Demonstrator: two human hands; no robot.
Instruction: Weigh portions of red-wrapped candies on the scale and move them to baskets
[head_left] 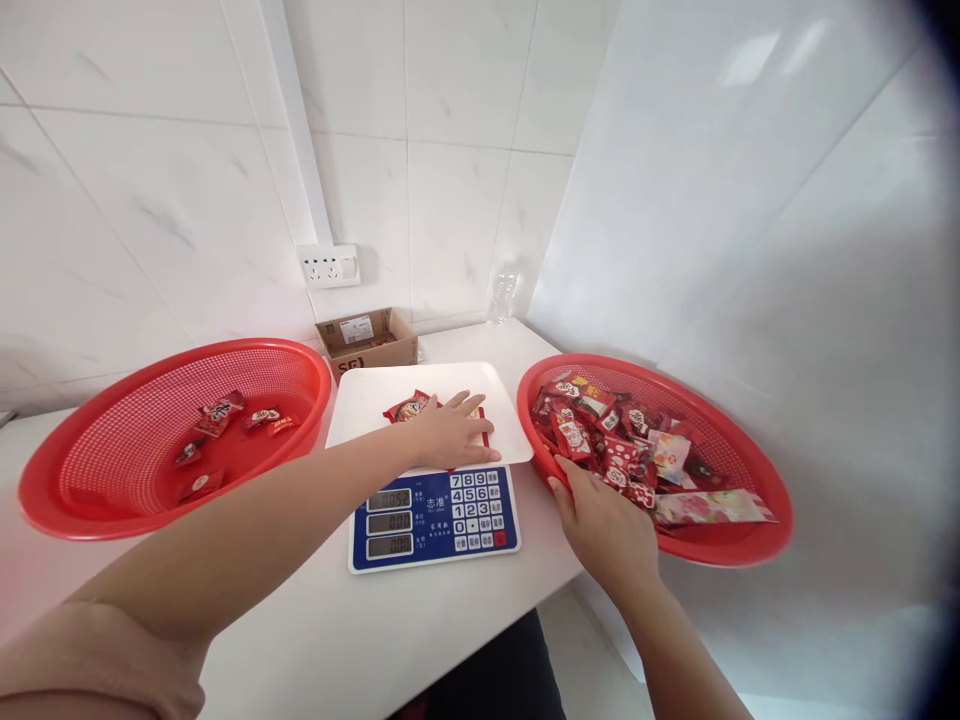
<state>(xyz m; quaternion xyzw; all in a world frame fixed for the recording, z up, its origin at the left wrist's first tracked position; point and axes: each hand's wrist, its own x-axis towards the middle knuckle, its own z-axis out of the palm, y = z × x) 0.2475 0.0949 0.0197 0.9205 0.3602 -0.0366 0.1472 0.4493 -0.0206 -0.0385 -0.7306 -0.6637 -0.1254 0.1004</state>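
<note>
- At far left, a red basket (45, 500) on the table, with a few red packets (225, 410) loose on its floor.
- Reaching from the lower left across the table, the left arm, stretched nearly straight, sleeve at the shoulder end.
- Left hand (450, 432) palm down on the white tray (360, 400) of the scale (435, 520); fingers flat and slightly spread, gripping nothing.
- Just left of those fingers, a red packet (409, 407) flat on the tray, its right end tucked under the hand; a strip of red also peeking out under the palm's right edge.
- Right hand (604, 525) coming up from below, wrist bent, back of hand upward, over the near rim of the right basket (750, 545).
- Fingertips down among the candies (622, 440) piled there; hidden by the hand, so cannot tell whether closed on one.
</note>
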